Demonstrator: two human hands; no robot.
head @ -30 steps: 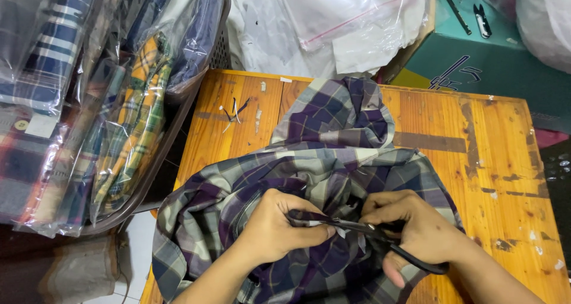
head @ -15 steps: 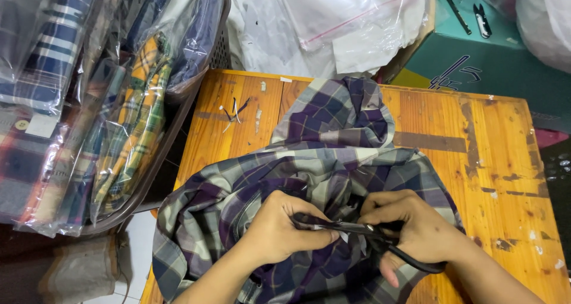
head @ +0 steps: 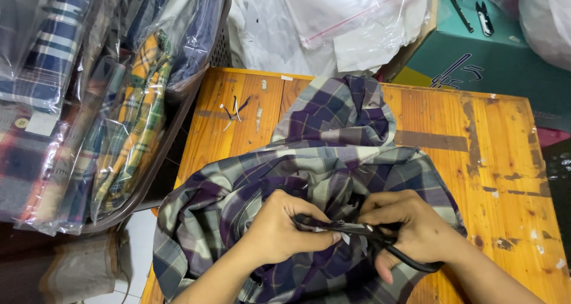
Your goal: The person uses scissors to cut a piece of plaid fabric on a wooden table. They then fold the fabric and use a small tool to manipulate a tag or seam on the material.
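A purple, grey and white plaid shirt [head: 333, 155] lies bunched on a worn orange wooden table [head: 505, 161]. My left hand [head: 279, 230] pinches a fold of the shirt's fabric near the middle. My right hand [head: 410, 227] grips black-handled scissors [head: 357, 228], fingers through the loop handle, with the blades pointing left at the fabric held by my left hand. The blade tips are partly hidden between my fingers and the cloth.
A dark basket [head: 178, 120] at the left holds several plaid shirts in clear plastic bags [head: 128, 120]. Loose clear bags [head: 351, 24] lie behind the table. A teal box [head: 476, 48] at the back right carries small thread snips [head: 486, 19]. Thread scraps [head: 235, 111] lie on the table.
My hands shifted only slightly over the fold; the scissors stay at the same spot on the cloth.
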